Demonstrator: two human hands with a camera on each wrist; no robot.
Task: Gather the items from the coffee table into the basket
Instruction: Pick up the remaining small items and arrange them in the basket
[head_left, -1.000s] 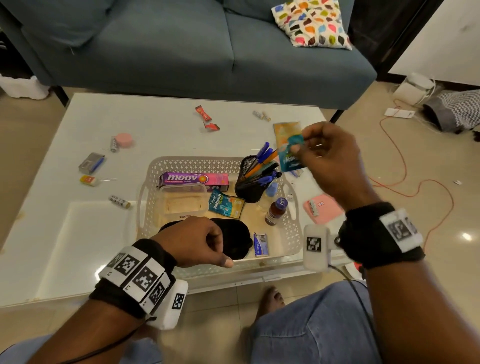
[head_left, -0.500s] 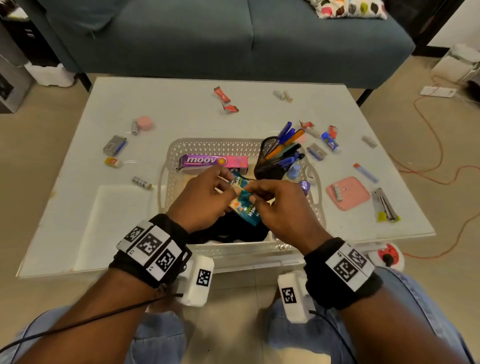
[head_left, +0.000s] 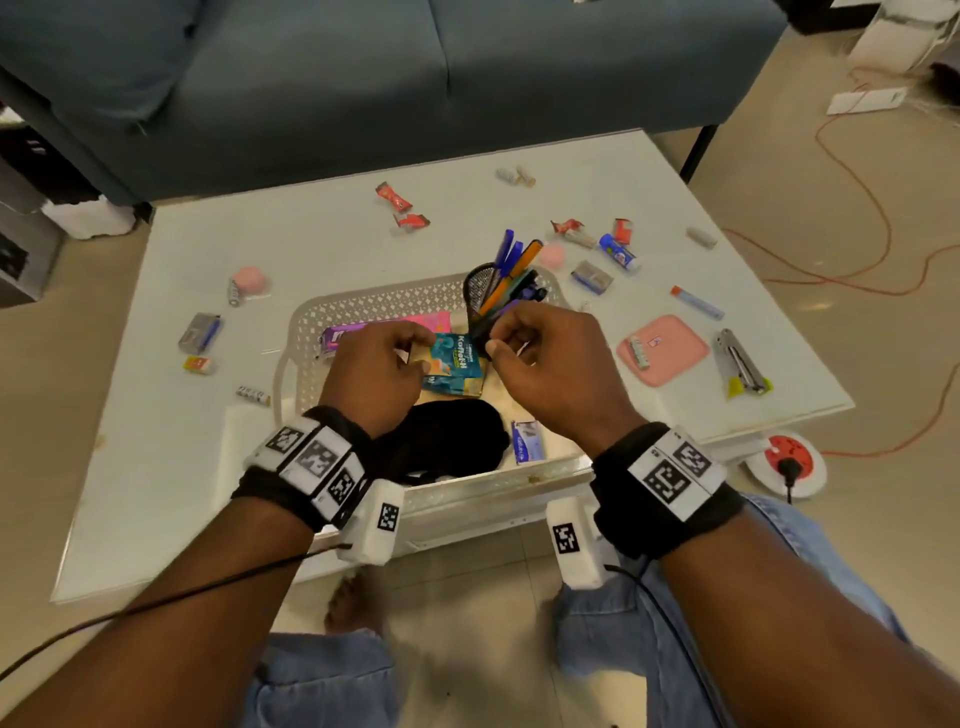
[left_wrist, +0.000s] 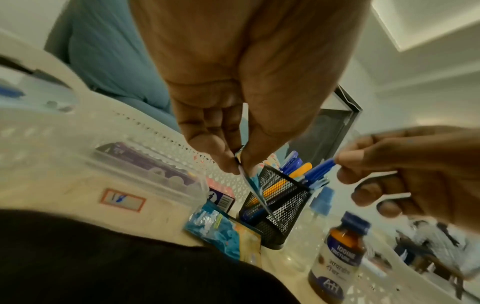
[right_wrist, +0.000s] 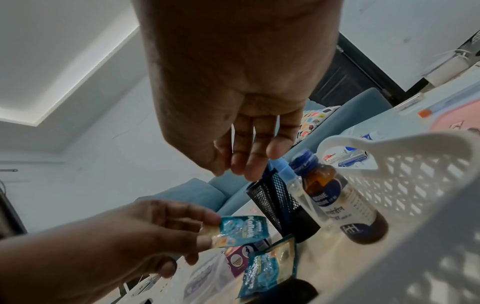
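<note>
Both hands hover over the white lattice basket on the coffee table. My left hand pinches a teal Koflet-H sachet between thumb and fingers; it shows edge-on in the left wrist view and flat in the right wrist view. My right hand is just right of the sachet, fingers loosely curled and empty. A second teal sachet lies on the basket floor below. The basket also holds a black mesh pen holder, a Moov box, a black cloth and an iodine bottle.
Loose items lie on the table around the basket: a pink pad, a stapler, red wrappers, a pink eraser and small tubes. A blue sofa stands behind the table. A power strip and orange cable are on the floor at right.
The right hand brought the sachet from the right of the basket down over it. The left hand rose from the front rim and took the sachet; the right hand let go.
</note>
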